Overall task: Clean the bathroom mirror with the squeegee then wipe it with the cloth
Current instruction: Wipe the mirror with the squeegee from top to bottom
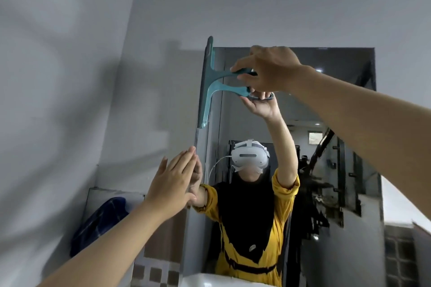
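Observation:
The bathroom mirror hangs on the wall ahead, and my reflection fills its lower middle. My right hand grips the handle of a teal squeegee at the mirror's upper left. The squeegee's blade stands upright along the mirror's left edge. Lower down, my left hand presses flat against that same left edge with its fingers straight. A dark blue cloth hangs low on the left wall.
A grey wall runs along the left, with a tiled band below. The white rim of a sink shows at the bottom under the mirror. A tiled wall lies at the lower right.

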`<state>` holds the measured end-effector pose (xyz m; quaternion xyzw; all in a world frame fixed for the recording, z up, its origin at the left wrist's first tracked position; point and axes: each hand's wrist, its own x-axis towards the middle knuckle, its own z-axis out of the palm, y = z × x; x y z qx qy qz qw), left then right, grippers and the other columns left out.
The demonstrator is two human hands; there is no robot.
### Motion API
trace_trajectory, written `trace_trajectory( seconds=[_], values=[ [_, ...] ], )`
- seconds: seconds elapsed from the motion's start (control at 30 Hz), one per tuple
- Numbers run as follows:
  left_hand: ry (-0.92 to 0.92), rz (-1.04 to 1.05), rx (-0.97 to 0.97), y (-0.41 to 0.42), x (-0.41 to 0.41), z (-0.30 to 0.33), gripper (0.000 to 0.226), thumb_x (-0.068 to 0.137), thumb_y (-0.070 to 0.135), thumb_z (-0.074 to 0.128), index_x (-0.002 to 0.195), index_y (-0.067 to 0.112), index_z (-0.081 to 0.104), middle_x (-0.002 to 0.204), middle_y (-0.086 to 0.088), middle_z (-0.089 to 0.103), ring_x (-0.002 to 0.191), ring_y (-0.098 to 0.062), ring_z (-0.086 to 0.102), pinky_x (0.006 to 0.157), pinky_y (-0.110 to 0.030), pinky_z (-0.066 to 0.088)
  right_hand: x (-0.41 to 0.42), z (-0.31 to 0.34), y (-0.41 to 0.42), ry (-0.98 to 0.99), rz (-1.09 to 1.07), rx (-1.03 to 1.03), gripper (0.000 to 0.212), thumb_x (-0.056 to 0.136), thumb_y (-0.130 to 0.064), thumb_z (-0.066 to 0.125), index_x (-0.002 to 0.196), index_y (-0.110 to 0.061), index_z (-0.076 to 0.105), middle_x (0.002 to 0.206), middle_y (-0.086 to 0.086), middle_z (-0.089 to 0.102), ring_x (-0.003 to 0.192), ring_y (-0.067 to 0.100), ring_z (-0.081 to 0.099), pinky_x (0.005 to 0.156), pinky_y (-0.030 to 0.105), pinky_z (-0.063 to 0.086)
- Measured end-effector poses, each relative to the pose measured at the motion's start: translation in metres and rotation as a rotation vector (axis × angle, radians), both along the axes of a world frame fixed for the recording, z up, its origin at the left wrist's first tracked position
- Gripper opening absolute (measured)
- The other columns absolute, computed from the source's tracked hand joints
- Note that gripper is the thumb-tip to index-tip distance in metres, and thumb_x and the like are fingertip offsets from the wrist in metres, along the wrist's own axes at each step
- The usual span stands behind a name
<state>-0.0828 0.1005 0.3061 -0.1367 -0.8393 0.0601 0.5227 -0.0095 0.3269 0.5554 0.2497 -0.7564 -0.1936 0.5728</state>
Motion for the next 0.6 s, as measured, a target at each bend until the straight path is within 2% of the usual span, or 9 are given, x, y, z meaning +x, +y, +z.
trace_trajectory(
  seconds=[0.1,0.17,0.37,0.47,0.57,0.6],
  values=[
    [0.036,0.051,-0.015,0.0,-0.005,-0.002,0.11,0.048,0.05,0.083,0.137,0.005,0.039,0.147,-0.01,0.037,0.134,-0.027,0.034,0.105,-0.05,0.03,0.002,0.003,0.01,-0.003,0.007,0.01,0.029,0.094,-0.04,0.05,0.121,-0.037,0.061,0.086,-0.006,0.051,0.073,0.019,0.053,0.057,0.026,0.035],
    [0.07,0.052,-0.014,0.001,-0.007,-0.002,0.106,0.047,0.045,0.085,0.135,0.003,0.043,0.145,-0.01,0.041,0.133,-0.027,0.034,0.107,-0.047,0.028,0.003,0.005,0.016,-0.009,-0.003,0.023,0.029,0.094,-0.039,0.051,0.12,-0.037,0.062,0.084,-0.008,0.05,0.073,0.017,0.053,0.058,0.026,0.035],
    [0.08,0.115,-0.021,0.002,-0.002,-0.001,0.104,0.043,0.044,0.086,0.131,0.003,0.049,0.14,-0.01,0.047,0.126,-0.027,0.046,0.102,-0.047,0.037,0.008,0.008,0.022,-0.019,-0.016,0.034,0.029,0.092,-0.043,0.052,0.119,-0.039,0.062,0.084,-0.011,0.053,0.079,0.018,0.055,0.063,0.028,0.037],
    [0.084,0.118,-0.018,0.001,-0.002,-0.002,0.106,0.043,0.044,0.087,0.132,0.004,0.048,0.141,-0.01,0.046,0.129,-0.026,0.039,0.106,-0.044,0.025,0.01,0.007,0.033,-0.034,-0.014,0.03,0.031,0.092,-0.044,0.051,0.12,-0.039,0.062,0.082,-0.01,0.053,0.076,0.018,0.055,0.06,0.027,0.035],
    [0.052,0.114,-0.024,0.002,0.005,0.0,0.111,0.038,0.053,0.085,0.131,0.004,0.05,0.14,-0.01,0.047,0.126,-0.028,0.047,0.1,-0.049,0.039,0.011,0.003,0.045,-0.034,-0.007,0.028,0.031,0.092,-0.044,0.052,0.121,-0.037,0.062,0.079,-0.012,0.05,0.071,0.015,0.051,0.054,0.023,0.03],
    [0.047,0.118,-0.029,0.003,0.007,0.001,0.111,0.038,0.055,0.084,0.13,0.003,0.05,0.14,-0.011,0.048,0.124,-0.029,0.049,0.099,-0.05,0.04,0.012,0.002,0.049,-0.031,-0.011,0.025,0.031,0.092,-0.044,0.052,0.121,-0.036,0.062,0.078,-0.012,0.049,0.071,0.014,0.051,0.053,0.022,0.029]
  ],
)
